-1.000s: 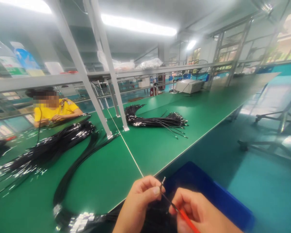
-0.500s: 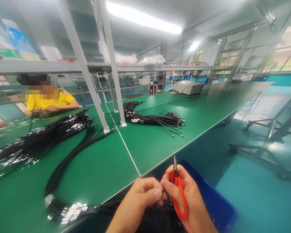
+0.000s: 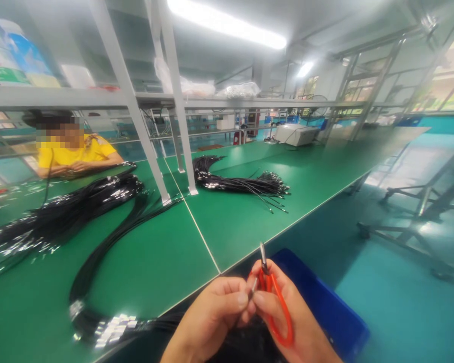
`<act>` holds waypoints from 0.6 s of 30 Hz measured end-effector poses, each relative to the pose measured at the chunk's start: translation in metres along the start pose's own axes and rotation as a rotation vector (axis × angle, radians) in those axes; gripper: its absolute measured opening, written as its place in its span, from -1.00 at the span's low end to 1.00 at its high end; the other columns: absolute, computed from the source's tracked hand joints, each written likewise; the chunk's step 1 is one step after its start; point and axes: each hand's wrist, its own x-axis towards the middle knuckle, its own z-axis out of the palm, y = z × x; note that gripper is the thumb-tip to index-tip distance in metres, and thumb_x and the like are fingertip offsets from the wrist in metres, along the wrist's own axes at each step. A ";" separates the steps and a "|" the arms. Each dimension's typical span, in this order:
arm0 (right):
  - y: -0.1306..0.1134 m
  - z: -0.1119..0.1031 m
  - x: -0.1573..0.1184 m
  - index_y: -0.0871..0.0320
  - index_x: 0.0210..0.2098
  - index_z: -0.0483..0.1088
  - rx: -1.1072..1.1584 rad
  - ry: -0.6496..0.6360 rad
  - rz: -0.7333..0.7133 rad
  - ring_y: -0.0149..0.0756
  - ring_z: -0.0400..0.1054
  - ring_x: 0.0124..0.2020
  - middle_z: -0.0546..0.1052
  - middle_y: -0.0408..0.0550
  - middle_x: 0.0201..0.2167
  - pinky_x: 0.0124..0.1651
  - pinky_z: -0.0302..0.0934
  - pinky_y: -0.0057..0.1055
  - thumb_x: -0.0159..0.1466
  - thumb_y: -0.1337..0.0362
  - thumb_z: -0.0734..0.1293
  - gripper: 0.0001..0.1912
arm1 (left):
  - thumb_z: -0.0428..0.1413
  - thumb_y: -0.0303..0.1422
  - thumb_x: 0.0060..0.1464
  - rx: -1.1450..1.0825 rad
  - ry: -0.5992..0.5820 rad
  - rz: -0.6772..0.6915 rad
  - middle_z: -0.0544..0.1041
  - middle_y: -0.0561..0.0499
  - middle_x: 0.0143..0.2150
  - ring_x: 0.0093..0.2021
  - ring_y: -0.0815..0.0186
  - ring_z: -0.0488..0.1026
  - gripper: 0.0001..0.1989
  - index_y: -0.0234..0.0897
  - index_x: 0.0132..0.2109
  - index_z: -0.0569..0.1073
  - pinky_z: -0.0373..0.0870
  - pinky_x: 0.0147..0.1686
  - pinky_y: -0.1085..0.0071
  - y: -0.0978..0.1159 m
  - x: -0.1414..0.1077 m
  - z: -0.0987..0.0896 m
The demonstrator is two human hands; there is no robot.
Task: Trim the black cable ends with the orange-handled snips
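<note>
Close together, just off the table's front edge, my two hands meet. Between thumb and fingers my left hand (image 3: pixel 215 312) pinches a thin dark cable end (image 3: pixel 253 286) with a silvery tip, which points up. My right hand (image 3: pixel 293 310) is closed around red-handled scissors (image 3: pixel 264 267), blades upward. Its thumb and fingertips are also at the cable end, touching or nearly so. Under the hands is a dark mass of black cables (image 3: pixel 249 338), partly hidden by them. More black cables (image 3: pixel 87 272) curve over the table on the left, with shiny silver pieces near the front edge.
The green table (image 3: pixel 166 257) carries another cable bundle (image 3: pixel 242 184) and a large cable pile (image 3: pixel 68 206). Grey shelf posts (image 3: pixel 181 111) rise from it. A blue bin (image 3: pixel 321 307) stands below, at right. Across the table sits a person in yellow (image 3: pixel 75 156).
Both hands have shifted slightly left, and the scissors tilt more to the left. The silvery cable tip now shows above the fingertips.
</note>
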 end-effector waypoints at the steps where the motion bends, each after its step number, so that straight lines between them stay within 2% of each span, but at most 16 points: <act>1: 0.000 0.000 0.001 0.12 -0.29 0.43 0.003 0.004 0.009 -0.45 0.36 -0.46 0.49 -0.19 -0.44 -0.38 0.26 -0.55 -0.04 0.41 0.50 -0.69 | 0.29 -0.32 -0.21 0.002 -0.003 -0.001 0.39 0.02 -0.60 -0.60 0.47 0.21 -0.78 -0.43 -0.52 0.48 0.05 -0.53 0.53 0.000 0.000 0.000; 3: 0.001 0.000 0.001 0.14 -0.28 0.44 0.012 0.049 0.003 -0.45 0.33 -0.48 0.49 -0.17 -0.45 -0.39 0.24 -0.54 -0.03 0.38 0.50 -0.69 | 0.28 -0.30 -0.18 0.017 -0.004 0.013 0.38 0.02 -0.61 -0.59 0.46 0.20 -0.75 -0.42 -0.54 0.46 0.02 -0.54 0.52 0.000 0.000 0.001; 5: 0.000 -0.001 0.000 0.13 -0.26 0.43 -0.018 0.159 -0.046 -0.46 0.29 -0.51 0.51 -0.15 -0.44 -0.41 0.22 -0.54 -0.01 0.33 0.50 -0.68 | 0.28 -0.28 -0.16 0.033 0.016 0.034 0.36 0.03 -0.61 -0.58 0.45 0.19 -0.73 -0.40 -0.56 0.44 0.02 -0.55 0.51 0.001 0.000 0.003; 8: -0.006 0.000 -0.008 0.09 -0.27 0.41 -0.164 0.293 -0.116 -0.48 0.22 -0.57 0.50 -0.17 -0.47 -0.49 0.13 -0.56 0.00 0.27 0.51 -0.68 | 0.28 -0.27 -0.15 0.059 0.061 0.069 0.35 0.05 -0.60 -0.58 0.45 0.18 -0.74 -0.39 -0.54 0.45 0.02 -0.54 0.51 0.003 -0.001 0.005; 10: -0.013 -0.002 -0.015 0.10 -0.30 0.43 -0.256 0.233 -0.112 -0.46 0.19 -0.58 0.48 -0.16 -0.52 -0.53 0.08 -0.54 -0.04 0.15 0.53 -0.64 | 0.27 -0.27 -0.13 0.065 0.061 0.074 0.34 0.06 -0.61 -0.59 0.46 0.16 -0.75 -0.39 -0.53 0.46 0.02 -0.55 0.51 0.005 -0.001 0.004; 11: -0.017 -0.003 -0.019 0.12 -0.32 0.44 -0.283 0.161 -0.084 -0.44 0.18 -0.58 0.48 -0.13 -0.54 -0.53 0.06 -0.53 -0.08 0.07 0.54 -0.60 | 0.27 -0.28 -0.13 0.056 0.051 0.070 0.33 0.07 -0.62 -0.60 0.47 0.15 -0.75 -0.40 -0.53 0.45 0.01 -0.56 0.51 0.005 -0.001 0.003; 14: -0.025 -0.011 -0.026 0.18 -0.36 0.48 -0.297 -0.103 0.141 -0.43 0.17 -0.61 0.48 -0.05 -0.60 -0.55 0.03 -0.50 -0.13 -0.08 0.50 -0.50 | 0.25 -0.29 -0.12 0.009 0.002 0.044 0.29 0.10 -0.65 -0.62 0.47 0.12 -0.75 -0.38 -0.55 0.43 -0.01 -0.57 0.50 0.006 -0.001 0.000; 16: -0.026 -0.017 -0.026 0.18 -0.37 0.47 -0.276 -0.212 0.296 -0.44 0.16 -0.65 0.48 -0.03 -0.61 -0.58 0.02 -0.51 -0.13 -0.07 0.50 -0.51 | 0.24 -0.30 -0.11 -0.012 -0.018 0.042 0.29 0.10 -0.66 -0.63 0.47 0.13 -0.76 -0.38 -0.56 0.43 -0.02 -0.58 0.49 0.006 0.000 -0.001; 18: -0.026 -0.018 -0.025 0.18 -0.37 0.46 -0.261 -0.220 0.365 -0.44 0.18 -0.65 0.47 -0.05 -0.61 -0.57 0.04 -0.51 -0.10 -0.02 0.50 -0.56 | 0.24 -0.31 -0.11 -0.019 -0.022 0.051 0.30 0.09 -0.66 -0.63 0.47 0.14 -0.77 -0.38 -0.55 0.43 -0.01 -0.57 0.49 0.007 0.000 -0.002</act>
